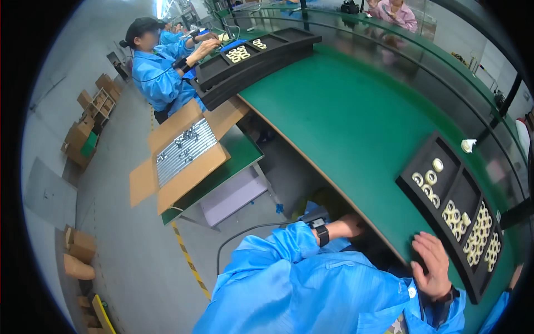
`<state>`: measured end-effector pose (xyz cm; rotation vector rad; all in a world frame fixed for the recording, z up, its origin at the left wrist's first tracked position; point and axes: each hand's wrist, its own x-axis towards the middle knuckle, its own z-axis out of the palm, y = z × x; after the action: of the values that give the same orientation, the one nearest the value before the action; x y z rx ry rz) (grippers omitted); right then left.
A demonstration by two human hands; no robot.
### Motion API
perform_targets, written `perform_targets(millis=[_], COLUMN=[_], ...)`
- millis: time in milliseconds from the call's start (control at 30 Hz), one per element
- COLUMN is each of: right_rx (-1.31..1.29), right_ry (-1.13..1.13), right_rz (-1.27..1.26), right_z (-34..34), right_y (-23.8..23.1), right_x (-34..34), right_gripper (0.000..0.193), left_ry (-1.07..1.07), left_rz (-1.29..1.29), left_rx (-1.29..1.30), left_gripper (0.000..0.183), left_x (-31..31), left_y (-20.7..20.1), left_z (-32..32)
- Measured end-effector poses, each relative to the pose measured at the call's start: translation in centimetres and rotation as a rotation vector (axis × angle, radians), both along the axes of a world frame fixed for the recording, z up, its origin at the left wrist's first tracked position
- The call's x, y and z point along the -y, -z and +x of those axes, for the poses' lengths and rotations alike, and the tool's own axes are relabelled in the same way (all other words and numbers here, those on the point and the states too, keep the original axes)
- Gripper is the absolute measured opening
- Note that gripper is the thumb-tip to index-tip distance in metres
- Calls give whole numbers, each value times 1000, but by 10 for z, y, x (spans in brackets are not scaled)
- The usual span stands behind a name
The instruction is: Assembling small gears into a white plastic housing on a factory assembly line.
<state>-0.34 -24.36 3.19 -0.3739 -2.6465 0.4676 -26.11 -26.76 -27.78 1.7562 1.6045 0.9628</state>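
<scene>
My right hand (431, 264) lies over the near edge of the green worktable (356, 111). Its fingers are stretched out and hold nothing. Just right of it stands a black compartment tray (469, 192). Cream-white ring-shaped parts (477, 236) fill some of the tray's compartments. Fewer rings (430, 177) lie loose in its far left compartment. My left hand (349, 226) hangs low beside the table's edge. That edge and the shadow under it hide its fingers, so I cannot see whether it holds anything.
Left of the worktable, an open cardboard box (194, 173) of metal rods sits on a lower table (245, 158). Farther off, a person in blue (158, 78) works at stacked black trays (253, 69). A small white part (468, 145) lies behind my tray. A cable (239, 228) trails from my left wrist.
</scene>
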Motion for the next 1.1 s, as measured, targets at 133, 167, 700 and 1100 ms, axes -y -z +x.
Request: perform_targets(millis=[133, 167, 700, 1100], right_rx=[159, 170, 92, 323], right_ry=[110, 134, 247, 371], right_rz=[-124, -138, -220, -103], right_z=[9, 7, 7, 4], right_y=[9, 6, 38, 24], right_x=[-16, -16, -24, -14], right_gripper=[45, 44, 22, 20], left_ry=[115, 128, 109, -517], left_rz=[245, 231, -764, -1309], left_rx=[94, 104, 177, -338], left_gripper=[25, 25, 25, 25], left_x=[-24, -26, 53, 227], left_y=[-5, -11, -17, 34], left_z=[13, 10, 22, 94])
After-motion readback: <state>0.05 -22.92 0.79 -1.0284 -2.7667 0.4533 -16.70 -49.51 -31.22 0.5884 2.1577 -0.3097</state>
